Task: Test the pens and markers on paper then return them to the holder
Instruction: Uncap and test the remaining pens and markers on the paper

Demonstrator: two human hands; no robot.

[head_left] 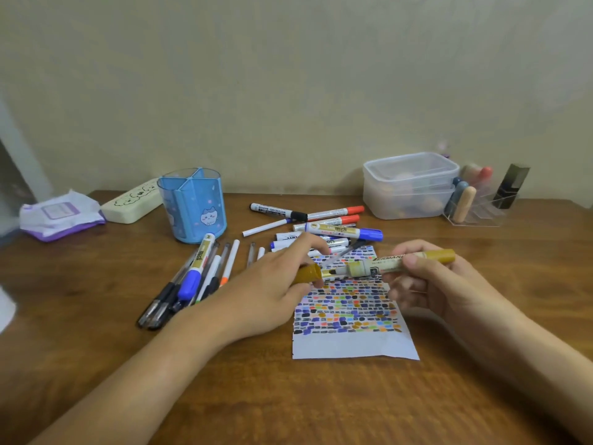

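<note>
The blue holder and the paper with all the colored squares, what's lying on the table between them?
In the head view, pens lie side by side on the wooden table between the blue holder and the paper.

The left hand (272, 284) hid part of the gold cap (307, 273). Contents of the clear boxes (409, 184) stayed blurred. A white object (4, 311) was cut by the left edge.

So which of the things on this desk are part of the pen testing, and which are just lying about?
Part of the job:
- gold marker, held by the right hand
- its cap, in the left hand
- test paper
- blue holder
- pens and markers on the desk

Just lying about:
- pencil case
- plastic boxes
- clear organizer
- purple packet
</note>
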